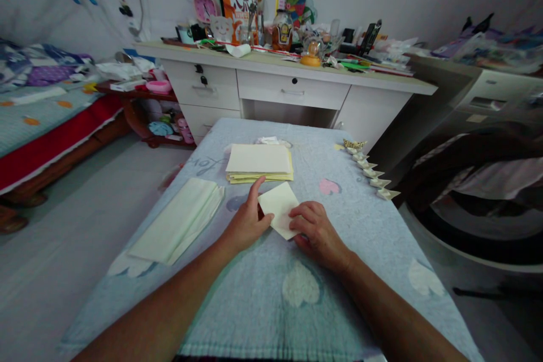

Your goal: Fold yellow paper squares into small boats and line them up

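Observation:
A small pale square of paper [278,203], turned corner-up like a diamond, is between my two hands above the cloth-covered table. My left hand [250,218] pinches its left corner, thumb on top and index finger stretched away along the edge. At the right corner, the bent fingers of my right hand [316,232] press on the paper, with the thumb tucked beneath or hidden. Just beyond lies a stack of cream and yellow paper [258,159]. To the left rests a folded bundle of pale sheets [176,220].
Several folded paper boats [373,172] stand in a row along the table's right edge. A light blue patterned cloth [348,300] covers the table. Behind is a cluttered white desk [292,90]; a washing machine [487,102] stands at right, a bed [55,119] at left.

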Available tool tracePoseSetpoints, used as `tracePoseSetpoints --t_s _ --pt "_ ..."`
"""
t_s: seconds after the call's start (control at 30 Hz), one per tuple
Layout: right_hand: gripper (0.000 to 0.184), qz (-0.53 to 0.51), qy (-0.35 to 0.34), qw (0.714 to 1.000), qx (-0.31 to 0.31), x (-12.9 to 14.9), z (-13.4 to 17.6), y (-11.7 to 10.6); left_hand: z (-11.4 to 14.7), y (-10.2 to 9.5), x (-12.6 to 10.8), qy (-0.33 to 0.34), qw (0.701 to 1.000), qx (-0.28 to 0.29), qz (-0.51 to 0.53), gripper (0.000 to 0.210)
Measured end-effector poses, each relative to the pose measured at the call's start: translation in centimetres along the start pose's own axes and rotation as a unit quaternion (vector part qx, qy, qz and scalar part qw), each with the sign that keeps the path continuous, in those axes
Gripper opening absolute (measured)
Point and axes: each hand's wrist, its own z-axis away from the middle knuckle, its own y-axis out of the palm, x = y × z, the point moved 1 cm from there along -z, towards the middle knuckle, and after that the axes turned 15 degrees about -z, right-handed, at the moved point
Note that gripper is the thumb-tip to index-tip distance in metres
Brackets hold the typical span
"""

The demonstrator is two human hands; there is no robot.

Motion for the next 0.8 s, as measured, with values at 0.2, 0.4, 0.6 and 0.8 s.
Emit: tracePoseSetpoints --t_s 0.2,0.4,0.6,0.8 --pt "0.006 0.007 0.024 0.998 0.053 0.4 -0.2 0.4 -0.2 -0.4 0.3 0.090 0.969 -0.048 -0.225 0.086" --pt "0.013 0.026 0.038 0.997 0.069 0.5 -0.2 0.6 -0.1 -1.7 -0.5 0.148 0.938 -0.021 -0.313 0.031" --pt "0.016 0.005 0.064 0.995 0.070 0.5 -0.3 1.0 0.1 -1.8 -0.5 0.173 0.930 0.101 -0.310 0.029" --pt "0.016 -0.025 0.104 0.993 0.049 0.0 -0.2 1.1 0.1 -1.8 -0.3 0.158 0.935 0.107 -0.301 0.008"
